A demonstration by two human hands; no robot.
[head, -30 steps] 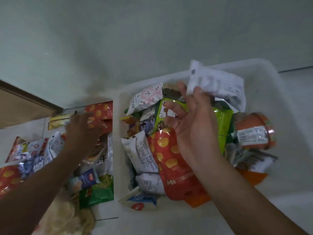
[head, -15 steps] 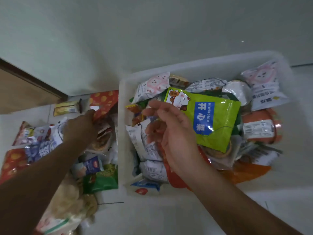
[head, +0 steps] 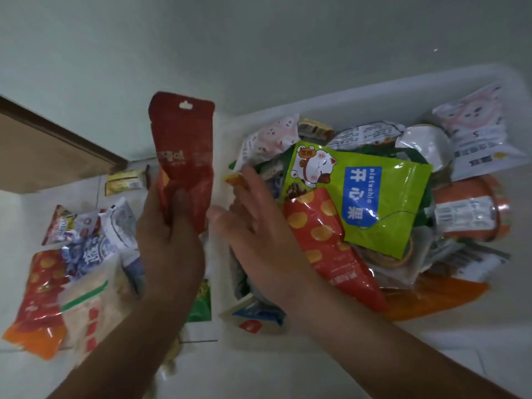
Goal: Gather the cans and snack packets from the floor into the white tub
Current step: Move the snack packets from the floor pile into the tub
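Note:
My left hand (head: 169, 243) grips the lower end of a red snack packet (head: 184, 156) and holds it upright, just left of the white tub (head: 359, 93). My right hand (head: 256, 228) is open with fingers spread, over the tub's left edge and close to the red packet. The tub is full of packets: a green pistachio packet (head: 371, 194) on top, a red packet with yellow dots (head: 325, 243) under it, an orange can (head: 472, 208) at the right. Several packets still lie on the floor at the left, among them a blue-and-white packet (head: 95, 249) and a red-orange packet (head: 40, 298).
A brown wooden door or panel (head: 49, 151) stands at the far left. A pale wall (head: 259, 38) runs behind the tub. A small yellow packet (head: 123, 182) lies by the wall. A clear bag with a green strip (head: 92, 306) lies under my left forearm.
My left hand has lifted the red packet off the floor pile and brought it up toward the tub. My right hand has moved left from the tub's middle to its left edge.

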